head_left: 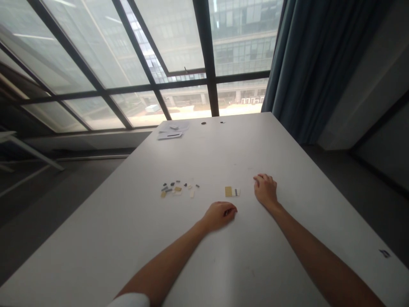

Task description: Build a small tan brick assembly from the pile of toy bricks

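Observation:
My left hand [220, 215] rests on the white table [198, 264], its fingers loosely curled in, and nothing shows in them. Just beyond it lies a small flat building-brick piece [228, 191], yellow and studded, joined to or touching a white and grey part [235, 192] on its right. To the right of these, my right hand [266, 189] lies palm down, fingers loosely bent and a little apart, holding nothing visible. Off to the left is a loose group of small bricks: tan pieces [178, 189], grey pieces [168, 190], black pieces [172, 184] and white pieces [192, 194].
Papers [171, 135] with a small pale object lie at the table's far left corner. A black disc [203, 123] and a small dark item [222, 122] sit near the far edge. A dark label [384, 253] is at the right. Windows and a blue curtain [297, 76] stand beyond.

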`<action>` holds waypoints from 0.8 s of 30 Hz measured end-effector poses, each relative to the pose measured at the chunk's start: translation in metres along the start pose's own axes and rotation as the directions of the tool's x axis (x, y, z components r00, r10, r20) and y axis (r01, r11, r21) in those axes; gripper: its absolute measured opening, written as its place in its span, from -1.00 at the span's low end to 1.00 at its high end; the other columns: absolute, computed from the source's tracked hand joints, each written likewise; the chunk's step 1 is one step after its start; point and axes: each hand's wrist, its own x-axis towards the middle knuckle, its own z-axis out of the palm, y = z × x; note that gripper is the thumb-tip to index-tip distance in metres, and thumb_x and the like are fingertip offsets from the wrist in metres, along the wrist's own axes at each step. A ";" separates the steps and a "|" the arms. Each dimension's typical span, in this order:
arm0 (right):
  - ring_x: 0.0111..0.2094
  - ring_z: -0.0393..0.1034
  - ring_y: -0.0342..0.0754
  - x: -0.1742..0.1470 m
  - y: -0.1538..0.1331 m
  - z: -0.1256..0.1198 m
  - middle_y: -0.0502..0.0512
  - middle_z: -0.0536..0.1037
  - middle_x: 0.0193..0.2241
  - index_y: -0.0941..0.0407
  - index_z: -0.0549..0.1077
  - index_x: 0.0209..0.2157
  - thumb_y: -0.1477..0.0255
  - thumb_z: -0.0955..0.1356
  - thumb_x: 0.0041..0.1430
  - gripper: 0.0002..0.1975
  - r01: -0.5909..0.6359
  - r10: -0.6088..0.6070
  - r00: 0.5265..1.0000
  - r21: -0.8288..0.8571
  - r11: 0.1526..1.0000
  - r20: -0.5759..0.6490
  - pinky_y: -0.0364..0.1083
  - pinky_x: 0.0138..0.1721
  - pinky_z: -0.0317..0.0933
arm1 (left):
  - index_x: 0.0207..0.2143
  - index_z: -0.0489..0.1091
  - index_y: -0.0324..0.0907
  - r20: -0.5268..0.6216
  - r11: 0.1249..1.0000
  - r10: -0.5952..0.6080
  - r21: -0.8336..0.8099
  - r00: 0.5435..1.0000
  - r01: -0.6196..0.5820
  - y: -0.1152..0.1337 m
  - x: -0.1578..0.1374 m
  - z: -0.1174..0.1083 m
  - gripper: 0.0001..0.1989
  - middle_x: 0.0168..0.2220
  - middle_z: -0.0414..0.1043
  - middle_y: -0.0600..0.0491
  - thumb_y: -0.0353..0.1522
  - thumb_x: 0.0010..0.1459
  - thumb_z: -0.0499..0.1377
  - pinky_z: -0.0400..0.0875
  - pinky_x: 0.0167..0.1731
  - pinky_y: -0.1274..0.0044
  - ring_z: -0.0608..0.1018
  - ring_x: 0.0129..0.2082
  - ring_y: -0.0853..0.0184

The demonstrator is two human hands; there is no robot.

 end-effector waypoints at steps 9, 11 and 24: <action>0.03 0.21 0.10 -0.002 0.000 0.000 0.19 0.48 -0.01 0.08 0.54 -0.10 0.48 0.25 0.21 -0.70 0.007 -0.007 1.000 0.011 1.000 -0.007 0.07 0.02 0.01 | -0.22 0.56 -0.12 -0.011 1.000 0.006 0.000 1.000 -0.006 -0.001 -0.001 0.001 -0.76 -0.33 0.58 0.06 -0.36 0.22 0.08 0.32 -0.27 0.59 0.53 -0.35 0.38; 0.03 0.22 0.10 -0.002 0.000 0.000 0.20 0.48 0.00 0.08 0.55 -0.10 0.48 0.25 0.21 -0.70 0.002 -0.002 1.000 0.011 1.000 -0.002 0.07 0.01 0.01 | -0.21 0.56 -0.12 -0.008 1.000 0.003 0.000 1.000 -0.003 -0.001 -0.001 0.001 -0.76 -0.33 0.58 0.06 -0.36 0.22 0.08 0.32 -0.26 0.59 0.53 -0.35 0.37; 0.03 0.21 0.10 -0.002 -0.002 -0.004 0.17 0.48 0.00 0.09 0.55 -0.10 0.48 0.25 0.22 -0.70 -0.005 0.005 1.000 0.008 1.000 0.010 0.06 0.01 0.01 | -0.21 0.57 -0.12 -0.011 1.000 0.015 -0.004 1.000 -0.015 0.000 -0.001 -0.001 -0.76 -0.34 0.59 0.06 -0.36 0.22 0.09 0.32 -0.29 0.59 0.54 -0.36 0.37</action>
